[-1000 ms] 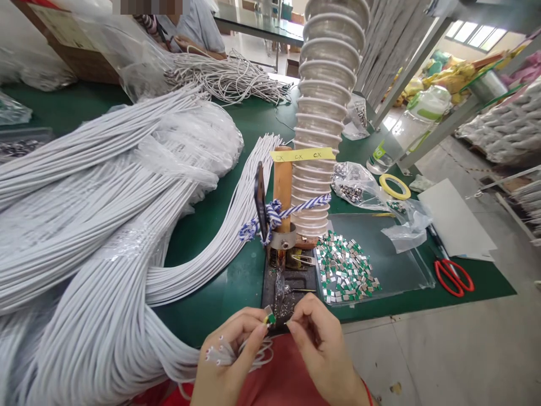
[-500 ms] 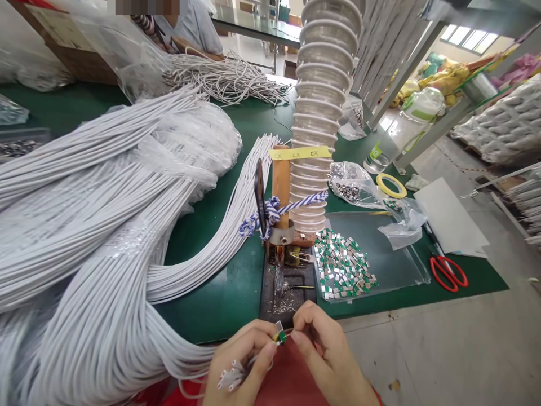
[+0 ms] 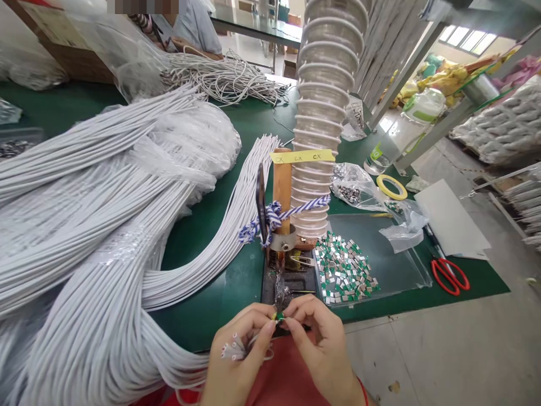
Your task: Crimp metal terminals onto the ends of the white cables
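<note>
My left hand (image 3: 243, 352) is closed, thumb and forefinger pinching a small green-ended connector (image 3: 279, 317). Several white cables (image 3: 232, 348) with cut ends pass through the same hand. My right hand (image 3: 319, 344) is also closed, its fingertips against the connector's right side; the thin wire they pinch is mostly hidden. Right above the fingertips stands a soldering iron with a wooden handle (image 3: 282, 189), fixed upright, its tip (image 3: 279, 290) pointing down. The connector is close to that tip; whether they touch I cannot tell.
Bundled white cables (image 3: 97, 225) cover the left side. A ribbed hose (image 3: 321, 113) rises behind the iron. Loose connectors (image 3: 344, 270) lie on a clear sheet at right, near red scissors (image 3: 450, 276), yellow tape (image 3: 391, 186) and a bottle (image 3: 397, 135). A person (image 3: 190, 28) sits opposite.
Both hands have moved up, bringing the connector closer to the iron's tip. My right fingertips have come nearer to my left ones. The view has shifted slightly.
</note>
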`<action>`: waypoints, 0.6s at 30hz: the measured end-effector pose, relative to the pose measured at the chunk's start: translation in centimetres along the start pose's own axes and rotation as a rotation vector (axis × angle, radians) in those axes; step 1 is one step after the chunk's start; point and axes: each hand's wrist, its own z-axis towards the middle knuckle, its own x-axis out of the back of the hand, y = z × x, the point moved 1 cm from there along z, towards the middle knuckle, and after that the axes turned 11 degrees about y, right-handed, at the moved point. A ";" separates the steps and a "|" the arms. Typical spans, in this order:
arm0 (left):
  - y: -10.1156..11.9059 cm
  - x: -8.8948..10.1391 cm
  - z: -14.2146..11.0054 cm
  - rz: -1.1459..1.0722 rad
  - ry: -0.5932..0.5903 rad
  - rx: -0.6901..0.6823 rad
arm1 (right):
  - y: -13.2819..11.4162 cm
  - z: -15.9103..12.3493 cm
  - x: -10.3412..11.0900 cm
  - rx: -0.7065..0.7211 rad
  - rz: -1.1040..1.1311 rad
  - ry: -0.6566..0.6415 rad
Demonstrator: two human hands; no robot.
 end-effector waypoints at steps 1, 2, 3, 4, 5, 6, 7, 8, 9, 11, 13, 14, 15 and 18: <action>0.0 -0.1 0.1 -0.020 -0.004 0.015 | 0.0 0.1 -0.1 -0.004 0.012 0.002; 0.1 -0.2 0.2 -0.040 0.001 0.024 | 0.0 0.3 -0.3 -0.004 0.025 0.006; 0.1 -0.3 0.2 -0.063 0.019 0.030 | 0.0 0.4 -0.4 -0.006 0.037 0.013; 0.2 -0.4 0.3 -0.087 0.045 0.039 | -0.1 0.5 -0.4 -0.008 0.051 0.020; 0.3 -0.4 0.3 -0.108 0.075 0.048 | -0.2 0.6 -0.5 -0.010 0.064 0.026; 0.5 -0.5 0.3 -0.122 0.104 0.055 | -0.3 0.7 -0.6 -0.011 0.078 0.029; 0.6 -0.4 0.3 -0.127 0.118 0.055 | -0.4 0.8 -0.6 -0.010 0.090 0.029; 0.7 -0.4 0.4 -0.122 0.115 0.042 | -0.5 0.8 -0.6 -0.008 0.099 0.028; 0.9 -0.3 0.4 -0.108 0.101 0.021 | -0.6 0.9 -0.7 -0.006 0.103 0.028; 1.1 -0.1 0.5 -0.076 0.078 -0.023 | -0.7 0.9 -0.7 0.000 0.103 0.030; 1.3 0.0 0.5 -0.061 0.076 -0.046 | -0.7 0.9 -0.7 0.001 0.101 0.028; 1.3 0.1 0.5 -0.059 0.079 -0.044 | -0.7 0.9 -0.6 0.000 0.099 0.024; 1.2 0.2 0.4 -0.058 0.076 -0.037 | -0.6 0.8 -0.6 0.000 0.094 0.021; 0.8 0.4 0.2 -0.051 0.059 -0.003 | -0.2 0.6 -0.4 -0.003 0.058 0.008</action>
